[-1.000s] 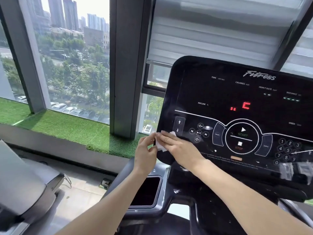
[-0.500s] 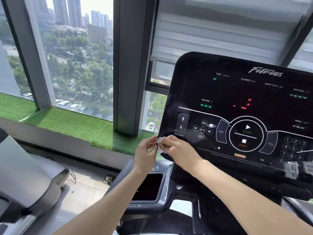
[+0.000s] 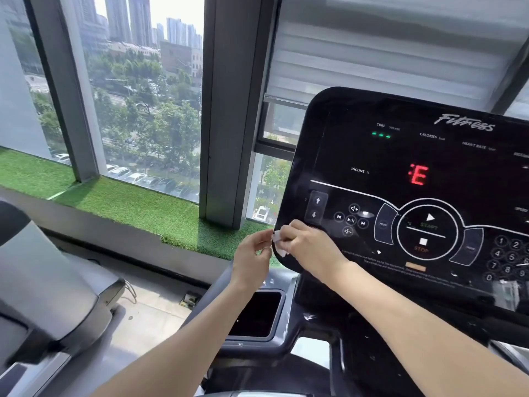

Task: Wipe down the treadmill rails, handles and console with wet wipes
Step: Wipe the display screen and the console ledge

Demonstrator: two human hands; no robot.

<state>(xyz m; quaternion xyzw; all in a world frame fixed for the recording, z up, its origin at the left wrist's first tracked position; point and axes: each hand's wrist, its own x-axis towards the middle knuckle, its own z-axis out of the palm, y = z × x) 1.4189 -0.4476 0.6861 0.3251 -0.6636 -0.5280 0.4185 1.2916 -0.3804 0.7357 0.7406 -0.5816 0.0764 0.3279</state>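
The console (image 3: pixel 415 179) is showing "Fitness" up top, with TIME, CALORIES, HEART RATE and INCLINE % labels. A red "E" is glowing; START, STOP, PROG and keypad digits are sitting below.

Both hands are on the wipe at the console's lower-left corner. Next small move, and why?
Probably let the left hand release and have the right hand sweep the wet wipe rightward across the console. Both hands pinch the small white wipe at the console's lower-left edge, and the arrow keys, media buttons and START/STOP dial lie just to the right.
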